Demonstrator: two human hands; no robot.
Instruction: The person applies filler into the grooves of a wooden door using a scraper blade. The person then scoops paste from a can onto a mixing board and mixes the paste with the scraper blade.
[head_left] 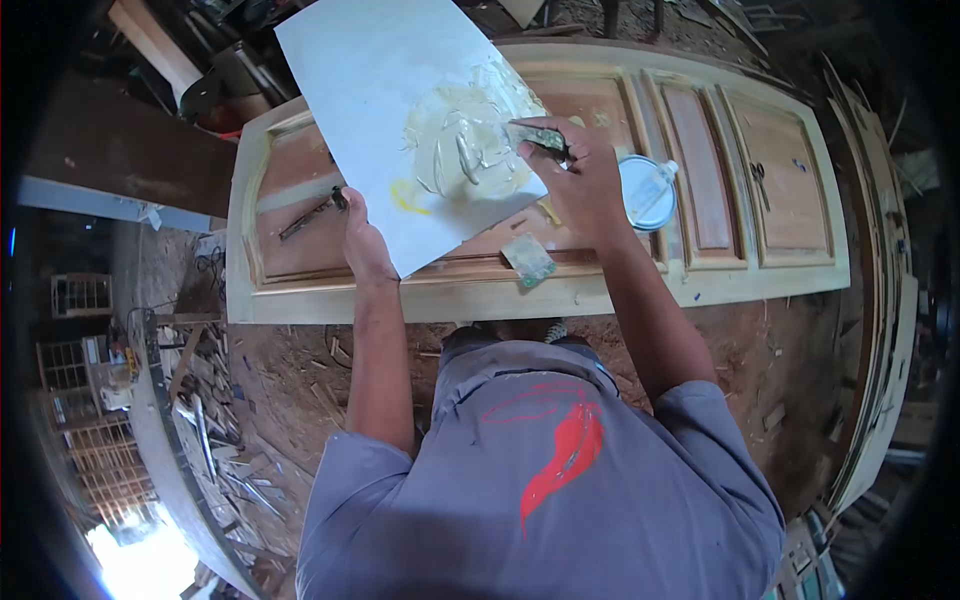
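Observation:
My left hand (368, 245) is closed on the lower left edge of a white board (340, 70), which tilts above a wooden panelled door (705, 150). Pale, creamy paste (435, 135) is spread thickly over the board's middle, with a yellow smear (408, 197) below it. In my right hand (590, 185) is a flat scraper (525, 135), its paste-coated blade over the right part of the paste. Below the board, a small square piece smeared with paste (528, 260) lies on the door. A dark, slender tool (308, 218) lies close to my left hand.
A round white-lidded container (648, 205) stands on the door, a clear bottle (655, 180) lying across it. Scissors (761, 185) rest on the right panel. Wood scraps (245, 480) litter the dirt floor at left, and long boards (880, 300) stand along the right side.

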